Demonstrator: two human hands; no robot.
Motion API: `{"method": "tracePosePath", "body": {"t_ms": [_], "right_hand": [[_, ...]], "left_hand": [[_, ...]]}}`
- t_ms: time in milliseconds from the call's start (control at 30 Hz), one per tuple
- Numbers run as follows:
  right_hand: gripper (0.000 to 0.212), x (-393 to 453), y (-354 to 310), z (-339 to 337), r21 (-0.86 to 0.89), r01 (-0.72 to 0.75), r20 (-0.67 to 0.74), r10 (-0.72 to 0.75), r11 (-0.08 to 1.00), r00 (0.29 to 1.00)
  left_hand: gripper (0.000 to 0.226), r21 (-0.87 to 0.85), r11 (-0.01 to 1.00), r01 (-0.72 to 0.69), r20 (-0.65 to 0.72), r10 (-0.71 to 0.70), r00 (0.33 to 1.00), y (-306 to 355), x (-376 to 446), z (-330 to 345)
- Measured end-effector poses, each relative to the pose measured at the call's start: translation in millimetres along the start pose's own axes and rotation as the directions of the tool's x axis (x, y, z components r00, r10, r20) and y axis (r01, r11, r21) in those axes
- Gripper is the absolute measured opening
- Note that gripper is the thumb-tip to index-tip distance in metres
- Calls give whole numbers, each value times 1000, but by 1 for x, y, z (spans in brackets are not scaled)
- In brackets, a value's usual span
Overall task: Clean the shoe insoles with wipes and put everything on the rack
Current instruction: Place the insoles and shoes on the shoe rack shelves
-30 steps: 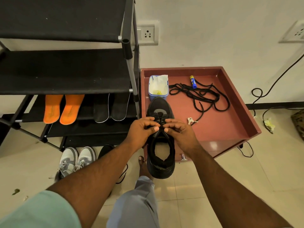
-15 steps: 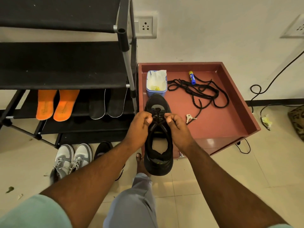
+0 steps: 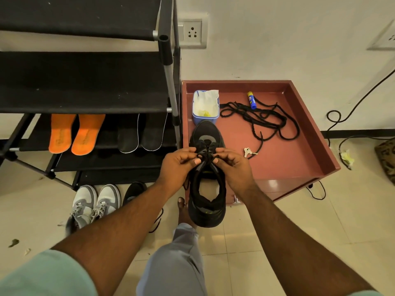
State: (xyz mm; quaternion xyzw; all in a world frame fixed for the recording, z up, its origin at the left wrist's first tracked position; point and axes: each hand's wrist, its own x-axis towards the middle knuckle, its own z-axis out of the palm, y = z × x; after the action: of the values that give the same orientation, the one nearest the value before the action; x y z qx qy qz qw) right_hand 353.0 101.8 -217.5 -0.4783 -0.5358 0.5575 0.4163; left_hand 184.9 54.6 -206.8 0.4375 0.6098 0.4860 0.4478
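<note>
Hands, left hand (image 3: 178,165) and right hand (image 3: 234,167), pinch laces (image 3: 205,151) atop the black shoe (image 3: 207,201) between them.

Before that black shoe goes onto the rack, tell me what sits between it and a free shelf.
Nothing visible blocks it. The black shoe is held in both hands, left hand and right hand, just right of the rack. Only the rack's corner post stands beside it; the upper shelf is bare.
</note>
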Motion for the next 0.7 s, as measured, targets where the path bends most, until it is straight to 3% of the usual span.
{"method": "tracePosePath", "body": {"t_ms": [133,300,433,533,700], "right_hand": [[17,-2,4,5,15,5,-45,-4,1000,999],[21,-2,9,19,-59,14,-121,-21,998,992],[19,-3,14,24,-6,-15,-176,14,1000,984],[14,-3,9,19,78,-15,-129,25,997,991],[6,-4,7,16,32,-35,-107,38,999,994]], "left_hand": [[21,-30,999,12,-41,-13,999,3,0,9],[16,-54,979,196,-105,-200,974,2,3,14],[15,-24,983,183,-124,-184,975,5,3,15],[13,-58,987,148,-88,-153,984,6,0,13],[19,-132,987,92,-42,-98,994,7,-4,10]]}}
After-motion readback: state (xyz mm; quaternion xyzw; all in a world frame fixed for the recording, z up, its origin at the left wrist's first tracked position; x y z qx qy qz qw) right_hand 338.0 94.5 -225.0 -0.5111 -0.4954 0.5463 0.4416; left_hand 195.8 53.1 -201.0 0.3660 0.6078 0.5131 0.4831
